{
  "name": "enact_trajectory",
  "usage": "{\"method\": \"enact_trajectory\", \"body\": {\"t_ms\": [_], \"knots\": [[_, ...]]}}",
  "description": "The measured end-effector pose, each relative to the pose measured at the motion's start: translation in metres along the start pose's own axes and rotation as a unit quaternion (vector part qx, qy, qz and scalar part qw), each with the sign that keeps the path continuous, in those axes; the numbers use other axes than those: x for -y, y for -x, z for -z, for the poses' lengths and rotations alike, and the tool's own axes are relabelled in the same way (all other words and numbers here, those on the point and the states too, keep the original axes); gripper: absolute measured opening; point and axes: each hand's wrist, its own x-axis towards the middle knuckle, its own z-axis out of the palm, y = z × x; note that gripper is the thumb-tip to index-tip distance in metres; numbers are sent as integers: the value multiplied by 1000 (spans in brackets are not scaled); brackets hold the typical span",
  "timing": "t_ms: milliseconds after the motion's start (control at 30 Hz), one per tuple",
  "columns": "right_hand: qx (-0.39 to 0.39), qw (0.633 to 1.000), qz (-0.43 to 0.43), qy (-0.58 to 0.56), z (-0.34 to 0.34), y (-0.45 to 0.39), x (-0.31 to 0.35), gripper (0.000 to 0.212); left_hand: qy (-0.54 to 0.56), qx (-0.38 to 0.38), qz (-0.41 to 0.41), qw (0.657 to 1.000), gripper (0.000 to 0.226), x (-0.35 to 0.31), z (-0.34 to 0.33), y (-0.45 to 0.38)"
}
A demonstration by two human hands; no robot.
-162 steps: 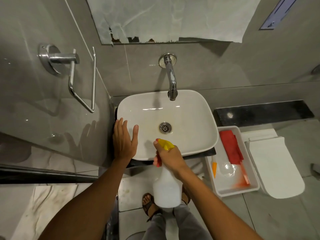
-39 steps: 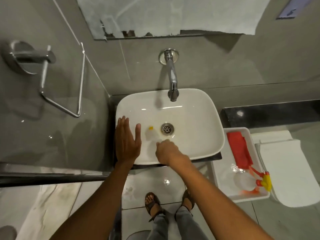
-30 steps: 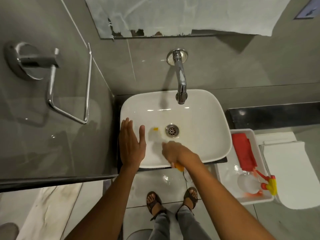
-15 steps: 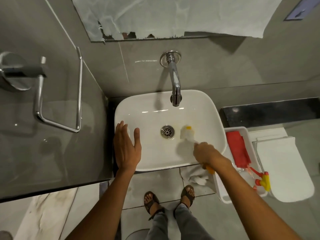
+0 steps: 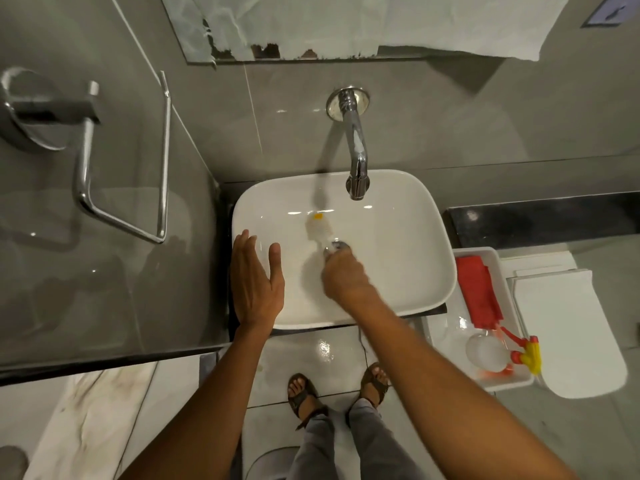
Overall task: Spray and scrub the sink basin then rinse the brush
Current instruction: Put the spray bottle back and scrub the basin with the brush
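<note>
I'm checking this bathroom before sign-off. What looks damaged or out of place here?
The mirror above the tap is papered over, and its lower edge shows dark, ragged patches, like corrosion. The spray bottle lies on its side in the white tray.

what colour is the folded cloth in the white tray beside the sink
Red; the folded cloth lies in the white plastic tray, clearest in the head view.

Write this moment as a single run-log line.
phase: scrubbing | right hand: grips brush inside sink basin | left hand: flat on basin rim | faucet: no water visible
</note>
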Motion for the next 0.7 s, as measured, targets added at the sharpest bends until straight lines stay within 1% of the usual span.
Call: {"method": "enact_trajectory", "body": {"t_ms": [67,100,167,233,300,367,433,467,500,567,633,700], "knots": [[-7,995,-5,98,21,-11,-24,42,3,3,0,1000,87,1,0,1],[6,986,-1,165,30,-12,-38,41,3,2,-1,1000,87,0,0,1],[56,971,4,234,46,-2,-63,40,0,0,-4,1000,88,-1,1,1],[118,959,19,259,55,19,-76,37,-2,-1,-7,1000,88,-1,2,1],[174,952,41,248,53,45,-75,32,0,-1,-6,1000,88,-1,2,1],[230,944,81,220,42,67,-61,23,9,0,0,1000,89,-2,3,2],[263,936,120,199,19,78,-37,20,20,-2,4,1000,90,-2,2,2],[259,940,130,181,4,78,-25,19,27,-3,7,1000,91,-1,2,2],[237,950,129,159,-10,74,-11,22,34,-5,8,999,91,-1,2,2],[164,975,100,113,-32,54,9,30,39,-12,7,999,91,0,1,2],[90,993,59,52,-31,27,19,38,39,-16,10,999,89,0,0,2],[20,998,47,27,-10,-3,15,43,43,-14,13,999,88,1,-1,3]]}}
